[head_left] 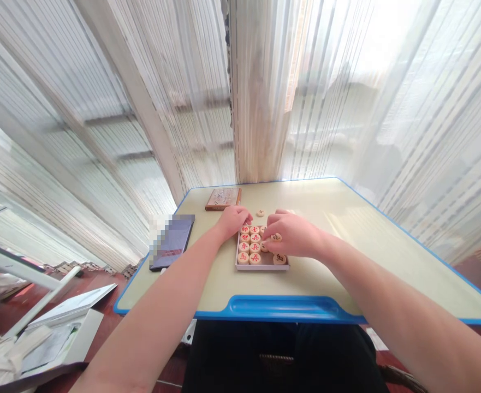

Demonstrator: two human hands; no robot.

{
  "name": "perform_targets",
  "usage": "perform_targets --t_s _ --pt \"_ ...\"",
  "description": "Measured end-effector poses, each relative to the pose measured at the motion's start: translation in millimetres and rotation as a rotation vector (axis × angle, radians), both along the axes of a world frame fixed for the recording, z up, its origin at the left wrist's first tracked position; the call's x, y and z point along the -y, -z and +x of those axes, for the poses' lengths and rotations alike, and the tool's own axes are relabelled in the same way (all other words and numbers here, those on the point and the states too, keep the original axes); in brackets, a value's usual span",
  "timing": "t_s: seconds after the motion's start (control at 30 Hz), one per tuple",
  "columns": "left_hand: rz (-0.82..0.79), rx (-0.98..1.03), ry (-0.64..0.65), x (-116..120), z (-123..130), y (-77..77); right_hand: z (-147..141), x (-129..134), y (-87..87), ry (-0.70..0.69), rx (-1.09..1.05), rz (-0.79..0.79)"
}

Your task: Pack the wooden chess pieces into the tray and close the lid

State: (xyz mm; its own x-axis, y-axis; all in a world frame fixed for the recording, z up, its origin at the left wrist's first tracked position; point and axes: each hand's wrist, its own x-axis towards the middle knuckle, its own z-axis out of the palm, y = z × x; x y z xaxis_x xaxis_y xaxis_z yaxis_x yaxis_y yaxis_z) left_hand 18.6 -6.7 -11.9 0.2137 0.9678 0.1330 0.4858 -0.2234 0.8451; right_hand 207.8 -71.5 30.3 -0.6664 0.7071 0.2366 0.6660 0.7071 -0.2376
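Note:
A shallow white-edged box [262,267] lies in front of me, holding rows of round wooden Chinese chess pieces [255,246] with red characters. A black-lettered piece [279,258] sits in its near right corner. My left hand [234,220] curls at the box's far left corner, fingers closed against the rim. Over the box's right half, my right hand [287,232] is closed, its fingertips pinching a piece that they mostly cover. Another piece [276,238] shows under that hand. Just beyond the box, one loose piece [260,213] lies on the table.
The pale table [326,202] has a blue rim and a blue tray groove [283,308] along its near edge. A brown-edged flat box [223,199] is at the back left. Left of my arm lies a dark tablet [172,243]. Sheer curtains [199,109] hang behind.

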Motion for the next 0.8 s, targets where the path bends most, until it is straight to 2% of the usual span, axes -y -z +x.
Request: perform_targets --t_s 0.13,0.37,0.57,0.8 --pt "0.003 -0.017 -0.001 0.5 0.4 0.0 -5.9 3.1 4.3 0.064 0.060 0.032" --pt "0.021 -0.050 -0.005 3.9 1.1 -2.9 -11.7 5.5 2.9 0.147 0.118 -0.030" --pt "0.027 -0.068 -0.002 3.5 1.5 -2.3 -12.3 4.9 3.6 0.157 0.118 -0.003" --pt "0.039 -0.104 0.004 3.9 2.1 -2.8 -13.2 4.8 4.5 0.191 0.110 -0.053"
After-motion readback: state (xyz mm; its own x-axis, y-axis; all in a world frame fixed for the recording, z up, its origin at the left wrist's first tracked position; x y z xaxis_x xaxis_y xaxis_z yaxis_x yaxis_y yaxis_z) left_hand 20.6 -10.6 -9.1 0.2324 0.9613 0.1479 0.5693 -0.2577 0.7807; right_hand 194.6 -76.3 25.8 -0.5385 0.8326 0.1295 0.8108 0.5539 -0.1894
